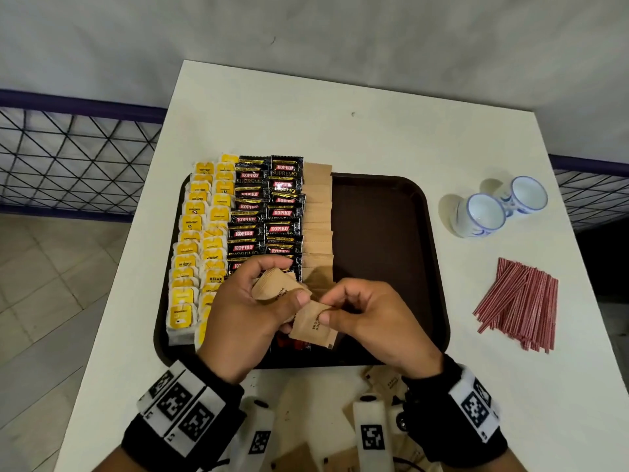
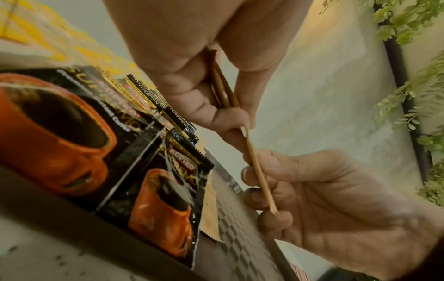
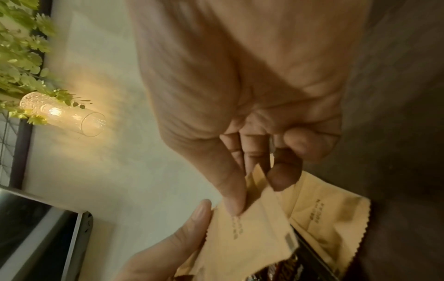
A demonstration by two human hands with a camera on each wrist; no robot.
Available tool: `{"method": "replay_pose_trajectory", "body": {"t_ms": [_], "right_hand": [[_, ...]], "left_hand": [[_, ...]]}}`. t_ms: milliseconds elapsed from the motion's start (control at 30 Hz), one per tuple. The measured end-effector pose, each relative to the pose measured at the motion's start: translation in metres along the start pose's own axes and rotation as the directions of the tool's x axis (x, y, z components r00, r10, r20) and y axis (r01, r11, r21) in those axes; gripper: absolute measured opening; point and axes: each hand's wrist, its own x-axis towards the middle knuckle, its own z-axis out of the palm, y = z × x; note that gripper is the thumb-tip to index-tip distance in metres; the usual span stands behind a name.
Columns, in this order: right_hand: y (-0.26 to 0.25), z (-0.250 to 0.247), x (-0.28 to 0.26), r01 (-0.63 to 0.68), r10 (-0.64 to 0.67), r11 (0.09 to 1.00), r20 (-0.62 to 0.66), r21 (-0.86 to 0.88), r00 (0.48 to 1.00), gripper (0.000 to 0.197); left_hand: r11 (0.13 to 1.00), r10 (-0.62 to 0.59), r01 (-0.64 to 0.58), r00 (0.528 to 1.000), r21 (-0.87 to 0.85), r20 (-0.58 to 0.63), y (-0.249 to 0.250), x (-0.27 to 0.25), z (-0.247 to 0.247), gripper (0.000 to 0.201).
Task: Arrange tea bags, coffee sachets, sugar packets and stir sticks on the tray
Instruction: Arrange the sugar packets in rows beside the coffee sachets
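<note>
1. At the left of the dark brown plastic tray (image 1: pixel 391 185), two columns of yellow-labelled paper tea bags (image 1: pixel 200 247) are laid, followed by two columns of black foil coffee sachets (image 1: pixel 265 212) and one column of plain brown paper sugar packets (image 1: pixel 317 212) running from the far rim toward the person.
2. A small stack of brown sugar packets (image 1: pixel 272 284) is gripped by the left hand (image 1: pixel 245 315), fingers and thumb curled round it, above the near end of the sachet columns.
3. One brown paper sugar packet (image 1: pixel 315 327) is pinched at its upper corner by the right hand (image 1: pixel 371 318), thumb against forefinger; its other end is touched by the left thumb, so the packet is being taken from the stack.
4. The decisive relation is judged thus: the open near end of the sugar column lies just beyond and slightly left of the right hand, which is the nearer one; the column's long axis runs away from the person.
5. Bare tray floor lies to the right of the column.
6. Farther right on the white table (image 1: pixel 340 124), two blue-and-white ceramic cups (image 1: pixel 500 206) and a loose bundle of red-striped stir sticks (image 1: pixel 520 304) lie off the tray.
</note>
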Motion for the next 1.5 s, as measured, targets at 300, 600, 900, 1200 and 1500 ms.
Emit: {"method": "replay_pose_trajectory", "body": {"t_ms": [300, 600, 900, 1200, 1500], "right_hand": [[0.011, -0.028, -0.008, -0.276, 0.312, 0.934, -0.144, 0.226, 0.939, 0.012], [0.022, -0.013, -0.005, -0.346, 0.354, 0.935, -0.186, 0.078, 0.916, 0.004], [0.019, -0.003, 0.0, -0.352, 0.33, 0.934, -0.226, -0.063, 0.917, 0.006], [0.016, 0.001, -0.001, -0.349, 0.307, 0.922, -0.234, -0.169, 0.923, 0.011], [0.011, 0.008, -0.004, -0.321, 0.268, 0.925, -0.252, -0.202, 0.93, 0.012]], "left_hand": [[0.981, -0.089, 0.089, 0.996, -0.171, 0.011, -0.005, 0.0, -0.03, 0.027], [0.972, -0.149, 0.153, 0.988, -0.179, 0.038, -0.015, -0.01, -0.038, 0.03], [0.969, -0.174, 0.177, 0.984, -0.175, 0.033, -0.018, -0.012, -0.04, 0.032], [0.954, -0.215, 0.227, 0.973, -0.196, 0.08, -0.019, -0.015, -0.038, 0.031], [0.946, -0.227, 0.246, 0.968, -0.212, 0.11, -0.018, -0.018, -0.035, 0.03]]}}
